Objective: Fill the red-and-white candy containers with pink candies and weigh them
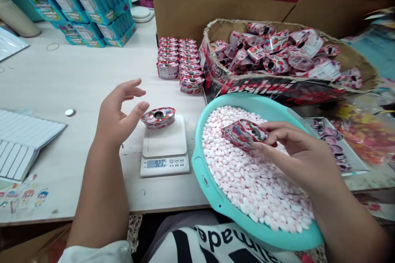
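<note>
My right hand (293, 152) grips a small red-and-pink candy tin (242, 133) with a dark round hole in its top. It holds the tin tilted just over pale pink candies (247, 181) heaped in a turquoise basin (202, 160). Fingers apart and empty, my left hand (121, 111) hovers beside a second candy tin (159, 117). That tin sits at the back of a white digital scale (165, 144), whose display seems to read 92.3. Whether my left thumb touches the tin on the scale, I cannot tell.
A cut-down cardboard box (216, 86) of jumbled tins stands behind the basin. Left of it, more tins (168, 70) are lined up in two rows. Blue candy packs (92, 12) are stacked at the back left. A tray of lids (331, 144) lies at the right.
</note>
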Action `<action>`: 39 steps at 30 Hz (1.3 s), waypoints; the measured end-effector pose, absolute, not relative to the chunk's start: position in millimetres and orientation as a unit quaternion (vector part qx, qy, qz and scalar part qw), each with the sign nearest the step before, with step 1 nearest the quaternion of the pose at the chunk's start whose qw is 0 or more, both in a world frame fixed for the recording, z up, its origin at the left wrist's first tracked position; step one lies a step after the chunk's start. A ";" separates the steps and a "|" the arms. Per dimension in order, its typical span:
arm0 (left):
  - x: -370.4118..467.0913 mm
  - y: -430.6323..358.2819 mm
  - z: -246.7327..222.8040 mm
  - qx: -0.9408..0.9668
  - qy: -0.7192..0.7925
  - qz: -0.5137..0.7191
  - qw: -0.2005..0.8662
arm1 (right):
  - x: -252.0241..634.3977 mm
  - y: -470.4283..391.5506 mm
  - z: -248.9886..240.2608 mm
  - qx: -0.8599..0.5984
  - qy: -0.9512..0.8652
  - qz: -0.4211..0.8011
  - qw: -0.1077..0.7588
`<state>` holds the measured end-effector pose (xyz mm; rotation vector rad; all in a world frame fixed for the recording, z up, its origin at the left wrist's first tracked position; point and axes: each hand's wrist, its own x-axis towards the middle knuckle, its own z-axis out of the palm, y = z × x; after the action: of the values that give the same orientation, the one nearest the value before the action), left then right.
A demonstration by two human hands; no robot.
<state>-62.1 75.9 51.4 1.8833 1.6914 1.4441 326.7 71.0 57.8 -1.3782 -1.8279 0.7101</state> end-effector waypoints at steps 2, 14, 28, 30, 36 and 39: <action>-60.9 73.4 53.7 0.668 0.591 0.448 0.065 | 326.3 70.8 56.7 -0.525 -0.712 0.278 0.375; -37.3 67.8 61.4 0.631 0.708 0.263 0.179 | 319.1 71.6 63.4 -0.497 -0.740 0.258 0.372; 0.0 50.3 82.7 0.694 0.646 0.317 -0.028 | 323.0 60.9 80.7 -0.538 -0.644 0.260 0.478; 19.0 51.8 91.8 0.747 0.585 0.307 -0.068 | 324.5 60.8 81.5 -0.538 -0.627 0.252 0.504; 39.8 57.9 91.1 0.799 0.526 0.272 -0.110 | 327.7 58.1 82.2 -0.533 -0.625 0.252 0.512; 38.8 55.0 91.1 0.792 0.514 0.291 -0.153 | 328.6 57.0 83.5 -0.522 -0.630 0.250 0.518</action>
<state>38.8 55.0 91.1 2.7660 1.7936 1.0146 328.6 57.0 83.5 -1.2533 -1.5124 0.5993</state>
